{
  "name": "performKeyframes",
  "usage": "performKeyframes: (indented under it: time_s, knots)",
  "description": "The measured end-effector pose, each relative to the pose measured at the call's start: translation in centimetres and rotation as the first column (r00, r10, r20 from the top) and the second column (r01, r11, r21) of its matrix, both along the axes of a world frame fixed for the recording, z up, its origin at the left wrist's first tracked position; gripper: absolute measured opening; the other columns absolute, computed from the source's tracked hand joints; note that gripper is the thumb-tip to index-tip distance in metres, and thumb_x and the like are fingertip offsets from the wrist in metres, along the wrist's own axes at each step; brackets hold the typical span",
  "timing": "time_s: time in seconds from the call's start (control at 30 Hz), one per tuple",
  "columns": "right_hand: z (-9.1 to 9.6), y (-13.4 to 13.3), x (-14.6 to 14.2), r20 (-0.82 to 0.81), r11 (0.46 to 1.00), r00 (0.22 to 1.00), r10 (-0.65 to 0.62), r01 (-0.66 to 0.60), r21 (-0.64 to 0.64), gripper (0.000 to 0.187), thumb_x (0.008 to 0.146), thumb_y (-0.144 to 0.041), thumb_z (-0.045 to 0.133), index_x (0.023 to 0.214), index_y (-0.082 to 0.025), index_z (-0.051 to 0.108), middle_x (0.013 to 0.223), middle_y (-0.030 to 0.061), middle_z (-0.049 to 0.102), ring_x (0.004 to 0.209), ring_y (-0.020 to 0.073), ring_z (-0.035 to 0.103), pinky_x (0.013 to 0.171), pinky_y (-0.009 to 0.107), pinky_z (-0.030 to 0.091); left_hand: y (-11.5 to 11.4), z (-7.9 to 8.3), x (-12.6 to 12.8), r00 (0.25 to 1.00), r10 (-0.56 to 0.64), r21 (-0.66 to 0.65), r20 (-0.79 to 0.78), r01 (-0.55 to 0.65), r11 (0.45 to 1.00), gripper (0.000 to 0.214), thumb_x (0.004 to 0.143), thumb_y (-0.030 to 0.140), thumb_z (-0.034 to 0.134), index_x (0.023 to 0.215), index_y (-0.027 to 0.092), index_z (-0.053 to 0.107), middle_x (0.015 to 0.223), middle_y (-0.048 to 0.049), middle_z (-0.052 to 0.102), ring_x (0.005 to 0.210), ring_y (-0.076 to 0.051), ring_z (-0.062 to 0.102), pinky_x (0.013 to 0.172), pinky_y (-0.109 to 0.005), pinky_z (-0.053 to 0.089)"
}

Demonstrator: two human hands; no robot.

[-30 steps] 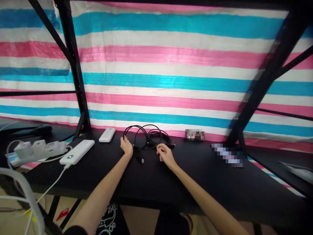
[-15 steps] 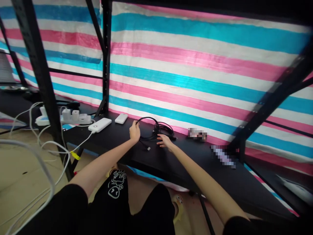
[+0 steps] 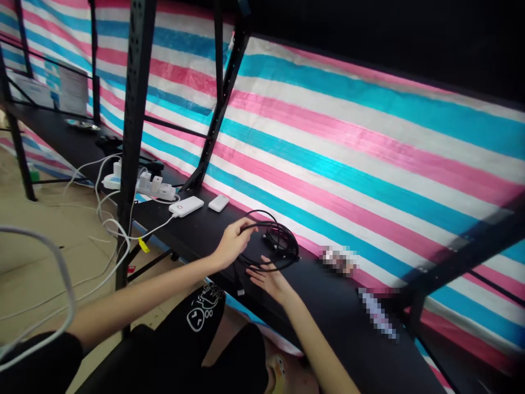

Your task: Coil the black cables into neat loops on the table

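My left hand (image 3: 234, 242) is closed around one side of a coiled black cable (image 3: 296, 247), its loops held above the black shelf (image 3: 315, 306). Below the near edge of the coil is my right hand (image 3: 268, 278), palm up with the fingers spread, close under the loops. Whether its fingertips touch the cable is hard to tell. One plug (image 3: 240, 293) of the cable hangs near the front edge of the shelf. More black cable loops lie on the shelf behind the held coil.
To the left are a white power bank (image 3: 186, 206) with a white cord, a smaller white block (image 3: 219, 203), and a white power strip (image 3: 111, 181) with several chargers. Black metal posts (image 3: 135, 126) frame the shelf. Two blurred-out items lie on the right. White cords hang at left.
My left hand has lifted the cable coil from the shelf and moved it toward me. My right hand has turned palm up under the loops. The view has tilted and swung left.
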State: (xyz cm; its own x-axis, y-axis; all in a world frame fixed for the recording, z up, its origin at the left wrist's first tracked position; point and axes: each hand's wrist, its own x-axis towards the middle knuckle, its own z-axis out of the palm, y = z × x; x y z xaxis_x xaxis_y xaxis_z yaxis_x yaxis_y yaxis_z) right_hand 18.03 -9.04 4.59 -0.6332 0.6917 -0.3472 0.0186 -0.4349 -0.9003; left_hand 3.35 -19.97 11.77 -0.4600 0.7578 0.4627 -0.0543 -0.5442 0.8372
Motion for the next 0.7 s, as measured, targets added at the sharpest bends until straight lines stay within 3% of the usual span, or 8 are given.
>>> performKeyframes:
  time_s: [0.17, 0.27, 0.33, 0.4, 0.47, 0.57, 0.7]
  knots:
    - [-2.6, -2.0, 0.4, -0.149, 0.992, 0.984, -0.093, 0.104, 0.069, 0.029, 0.066, -0.037, 0.071, 0.085, -0.019, 0.059, 0.096, 0.0073, 0.066, 0.099, 0.0243, 0.063, 0.089, 0.04, 0.046, -2.9, -3.6, 1.0, 0.963, -0.077, -0.052, 0.257, 0.093, 0.994, 0.028, 0.079, 0.045, 0.055, 0.079, 0.018, 0.049, 0.043, 0.0114, 0.029, 0.029, -0.003, 0.026, 0.032, -0.016, 0.017]
    - [-3.5, -4.0, 1.5, -0.214, 0.979, 0.964, -0.16, 0.183, 0.092, 0.03, 0.065, -0.044, 0.071, 0.072, -0.018, 0.057, 0.097, 0.0097, 0.068, 0.102, 0.0254, 0.061, 0.097, 0.041, 0.04, -4.2, -5.2, 0.1, 0.928, -0.008, -0.091, 0.371, 0.046, 0.995, 0.029, 0.079, 0.046, 0.056, 0.084, 0.018, 0.05, 0.044, 0.0107, 0.03, 0.031, -0.003, 0.027, 0.033, -0.015, 0.014]
    - [-3.4, -5.7, 2.7, -0.279, 0.944, 0.92, -0.276, 0.315, 0.103, 0.03, 0.065, -0.046, 0.07, 0.071, -0.02, 0.057, 0.093, 0.0082, 0.069, 0.101, 0.0249, 0.062, 0.098, 0.041, 0.041, -5.4, -6.1, -0.8, 0.892, 0.059, -0.111, 0.449, -0.01, 0.994, 0.03, 0.078, 0.046, 0.058, 0.086, 0.017, 0.052, 0.047, 0.0103, 0.03, 0.033, -0.002, 0.025, 0.033, -0.014, 0.014]
    - [-2.8, -7.7, 4.0, -0.333, 0.892, 0.864, -0.379, 0.436, 0.117, 0.03, 0.067, -0.048, 0.069, 0.074, -0.021, 0.057, 0.093, 0.0055, 0.069, 0.1, 0.0242, 0.062, 0.093, 0.041, 0.046, -6.6, -6.8, -1.7, 0.85, 0.098, -0.141, 0.518, -0.028, 0.99, 0.034, 0.077, 0.047, 0.06, 0.088, 0.016, 0.054, 0.049, 0.01, 0.029, 0.035, -0.001, 0.023, 0.034, -0.013, 0.015]
    - [-1.7, -9.6, 5.0, -0.324, 0.849, 0.836, -0.444, 0.508, 0.148, 0.028, 0.071, -0.048, 0.067, 0.074, -0.023, 0.055, 0.091, 0.0034, 0.067, 0.094, 0.0235, 0.063, 0.074, 0.037, 0.055, -7.6, -7.3, -2.6, 0.826, 0.099, -0.187, 0.555, 0.008, 0.982, 0.037, 0.074, 0.047, 0.063, 0.091, 0.015, 0.056, 0.049, 0.01, 0.029, 0.036, -0.001, 0.023, 0.033, -0.012, 0.017]
    - [0.4, -11.7, 4.8, -0.242, 0.854, 0.872, -0.425, 0.475, 0.211, 0.032, 0.076, -0.052, 0.06, 0.077, -0.021, 0.056, 0.092, 0.0061, 0.066, 0.079, 0.0227, 0.066, 0.048, 0.029, 0.054, -8.1, -7.3, -3.5, 0.834, 0.066, -0.282, 0.548, 0.11, 0.953, 0.049, 0.067, 0.047, 0.07, 0.104, 0.02, 0.055, 0.047, 0.0103, 0.031, 0.035, -0.002, 0.024, 0.032, -0.011, 0.017]
    - [3.1, -12.7, 1.8, -0.23, 0.877, 0.907, -0.352, 0.405, 0.258, 0.039, 0.076, -0.055, 0.059, 0.087, -0.018, 0.056, 0.102, 0.0112, 0.065, 0.089, 0.0243, 0.066, 0.056, 0.029, 0.056, -7.7, -5.9, -2.3, 0.845, -0.037, -0.371, 0.533, 0.273, 0.887, 0.064, 0.06, 0.052, 0.073, 0.114, 0.026, 0.05, 0.048, 0.0092, 0.04, 0.033, -0.003, 0.03, 0.029, -0.01, 0.014]
